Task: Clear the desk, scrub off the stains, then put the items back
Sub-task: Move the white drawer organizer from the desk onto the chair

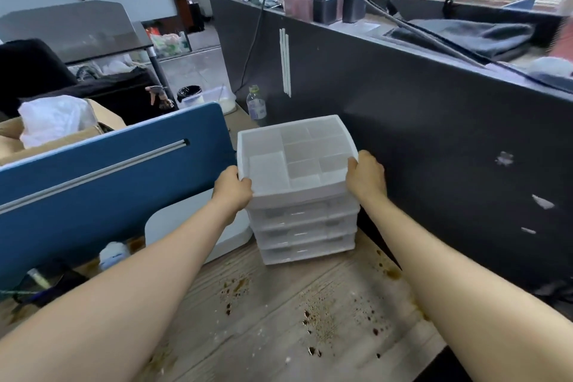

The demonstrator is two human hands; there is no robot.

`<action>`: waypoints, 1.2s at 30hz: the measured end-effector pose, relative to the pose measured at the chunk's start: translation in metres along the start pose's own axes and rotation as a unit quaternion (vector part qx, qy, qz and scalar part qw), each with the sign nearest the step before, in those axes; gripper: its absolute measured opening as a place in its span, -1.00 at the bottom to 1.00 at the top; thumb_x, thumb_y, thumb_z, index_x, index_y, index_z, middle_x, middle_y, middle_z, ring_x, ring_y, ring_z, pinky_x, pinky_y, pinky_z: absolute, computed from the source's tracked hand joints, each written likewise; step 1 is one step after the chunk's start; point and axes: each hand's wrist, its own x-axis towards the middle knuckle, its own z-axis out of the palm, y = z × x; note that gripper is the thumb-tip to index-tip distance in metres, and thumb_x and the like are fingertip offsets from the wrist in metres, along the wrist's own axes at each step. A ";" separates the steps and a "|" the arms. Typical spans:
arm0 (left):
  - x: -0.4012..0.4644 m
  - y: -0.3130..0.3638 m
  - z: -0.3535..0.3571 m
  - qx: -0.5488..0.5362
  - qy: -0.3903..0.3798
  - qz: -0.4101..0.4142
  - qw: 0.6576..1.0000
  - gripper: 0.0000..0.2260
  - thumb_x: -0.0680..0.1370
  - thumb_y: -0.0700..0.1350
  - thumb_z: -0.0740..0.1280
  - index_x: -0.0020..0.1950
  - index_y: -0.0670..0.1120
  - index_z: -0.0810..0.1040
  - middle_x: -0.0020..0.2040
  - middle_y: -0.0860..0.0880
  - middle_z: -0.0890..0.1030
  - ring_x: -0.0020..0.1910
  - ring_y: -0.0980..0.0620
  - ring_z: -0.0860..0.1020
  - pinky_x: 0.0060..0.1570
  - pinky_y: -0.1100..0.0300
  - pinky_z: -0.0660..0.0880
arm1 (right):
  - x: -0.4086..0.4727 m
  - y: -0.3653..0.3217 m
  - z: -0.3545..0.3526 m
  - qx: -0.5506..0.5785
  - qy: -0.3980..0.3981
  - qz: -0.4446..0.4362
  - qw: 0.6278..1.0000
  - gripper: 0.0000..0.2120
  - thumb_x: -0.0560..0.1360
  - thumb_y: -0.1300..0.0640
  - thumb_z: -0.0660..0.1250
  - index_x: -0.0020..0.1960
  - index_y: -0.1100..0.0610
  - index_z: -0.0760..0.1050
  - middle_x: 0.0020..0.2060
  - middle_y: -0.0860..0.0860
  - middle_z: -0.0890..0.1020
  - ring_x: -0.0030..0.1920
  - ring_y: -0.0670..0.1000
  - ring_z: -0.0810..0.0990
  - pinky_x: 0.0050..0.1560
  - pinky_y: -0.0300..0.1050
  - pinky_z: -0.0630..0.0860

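Observation:
A white plastic drawer organizer (297, 164), with a compartmented top and three clear drawers, stands at the back of the wooden desk (279, 335). My left hand (233, 191) grips its top left front corner. My right hand (366, 177) grips the top right edge. Brown stains (322, 316) and white specks are spattered over the desk surface in front of the organizer. More stains lie by the right partition.
A dark grey partition (434, 139) walls the desk's right side, a blue partition (102, 170) the left. A white flat object (192, 226) lies left of the organizer. A small bottle (256, 104) stands behind it. Pens and a small white bottle (113, 254) lie at the left.

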 end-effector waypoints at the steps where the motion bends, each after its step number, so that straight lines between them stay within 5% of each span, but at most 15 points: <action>1: -0.010 0.000 -0.003 0.000 -0.011 0.006 1.000 -0.77 0.59 -0.24 0.12 0.22 -0.18 0.41 0.07 -0.13 0.49 -0.01 -0.14 0.48 0.06 -0.08 0.53 | -0.012 0.001 -0.008 0.002 0.003 0.003 1.000 -0.77 0.64 0.13 0.08 0.06 0.27 0.41 0.02 0.18 0.55 -0.02 0.17 0.55 -0.14 -0.03 0.46; 5: -0.049 -0.003 -0.018 -0.029 -0.073 0.023 0.997 -0.74 0.58 -0.27 0.12 0.26 -0.16 0.41 0.05 -0.11 0.50 -0.06 -0.09 0.49 -0.12 0.04 0.56 | -0.067 0.008 -0.039 0.015 0.019 0.009 1.000 -0.76 0.63 0.12 0.11 -0.15 0.21 0.38 -0.19 0.08 0.50 -0.17 0.09 0.50 -0.29 -0.11 0.39; 9: -0.096 -0.008 -0.035 -0.037 -0.135 0.048 0.989 -0.73 0.56 -0.29 0.16 0.24 -0.16 0.44 0.01 -0.11 0.53 -0.06 -0.11 0.54 -0.01 -0.09 0.57 | -0.141 0.016 -0.068 0.020 0.067 0.021 0.997 -0.67 0.61 0.14 0.13 -0.33 0.11 0.25 -0.36 -0.02 0.38 -0.39 -0.04 0.36 -0.46 -0.18 0.20; 11: -0.123 -0.011 -0.040 -0.030 -0.158 0.069 0.985 -0.76 0.56 -0.29 0.17 0.20 -0.13 0.46 0.04 -0.13 0.55 -0.03 -0.14 0.55 0.00 -0.13 0.56 | -0.183 0.022 -0.082 0.022 0.092 0.035 0.995 -0.67 0.59 0.16 0.14 -0.35 0.11 0.25 -0.37 -0.02 0.38 -0.41 -0.05 0.34 -0.46 -0.19 0.20; 15: -0.177 -0.013 -0.044 -0.021 -0.221 0.109 0.969 -0.84 0.57 -0.31 0.21 0.08 -0.13 0.48 -0.09 -0.09 0.55 -0.19 -0.05 0.55 -0.29 0.04 0.56 | -0.260 0.041 -0.107 0.034 0.121 0.093 0.988 -0.78 0.50 0.26 0.14 -0.33 0.17 0.30 -0.36 0.02 0.42 -0.38 0.00 0.37 -0.46 -0.17 0.25; 19: -0.224 -0.009 -0.032 0.001 -0.278 0.133 0.951 -0.84 0.55 -0.35 0.19 -0.10 -0.14 0.51 -0.04 -0.20 0.57 -0.12 -0.17 0.58 -0.14 -0.08 0.58 | -0.328 0.065 -0.142 0.019 0.155 0.141 0.978 -0.87 0.44 0.28 0.16 -0.29 0.24 0.34 -0.33 0.09 0.44 -0.30 0.07 0.39 -0.41 -0.13 0.28; 23: -0.269 0.008 0.003 0.034 -0.336 0.163 0.927 -0.86 0.56 -0.31 0.21 0.03 -0.18 0.53 0.00 -0.20 0.60 -0.15 -0.13 0.60 -0.26 0.03 0.59 | -0.379 0.094 -0.190 0.004 0.201 0.177 0.963 -0.77 0.44 0.28 0.18 -0.37 0.18 0.23 -0.40 0.06 0.37 -0.36 0.05 0.34 -0.45 -0.12 0.24; 27: -0.314 0.028 0.051 0.051 -0.384 0.181 0.904 -0.83 0.57 -0.30 0.21 0.12 -0.20 0.53 0.05 -0.20 0.59 -0.08 -0.14 0.60 -0.31 0.07 0.56 | -0.412 0.127 -0.238 0.029 0.245 0.215 0.945 -0.82 0.40 0.29 0.18 -0.36 0.18 0.27 -0.36 0.07 0.43 -0.28 0.12 0.44 -0.31 -0.03 0.43; 31: -0.343 0.044 0.116 0.067 -0.416 0.180 0.889 -0.84 0.55 -0.28 0.23 0.09 -0.19 0.53 0.06 -0.30 0.57 -0.17 -0.17 0.55 -0.21 -0.14 0.57 | -0.426 0.175 -0.280 0.089 0.260 0.262 0.925 -0.95 0.40 0.26 0.21 -0.20 0.24 0.43 -0.21 0.13 0.57 -0.16 0.16 0.59 -0.14 0.06 0.61; 34: -0.357 0.052 0.167 0.069 -0.430 0.172 0.884 -0.84 0.54 -0.31 0.22 0.06 -0.17 0.53 -0.05 -0.24 0.57 -0.25 -0.17 0.53 -0.41 0.04 0.57 | -0.424 0.218 -0.301 0.164 0.260 0.295 0.905 -0.90 0.42 0.22 0.24 -0.13 0.25 0.46 -0.14 0.16 0.59 -0.12 0.17 0.62 -0.10 0.18 0.62; 36: -0.362 0.051 0.205 0.061 -0.440 0.159 0.882 -0.82 0.54 -0.33 0.21 0.05 -0.16 0.54 -0.01 -0.22 0.59 -0.11 -0.22 0.58 -0.24 -0.05 0.60 | -0.419 0.247 -0.311 0.180 0.246 0.315 0.899 -0.89 0.43 0.23 0.22 -0.12 0.27 0.46 -0.17 0.15 0.58 -0.19 0.15 0.59 -0.15 0.12 0.62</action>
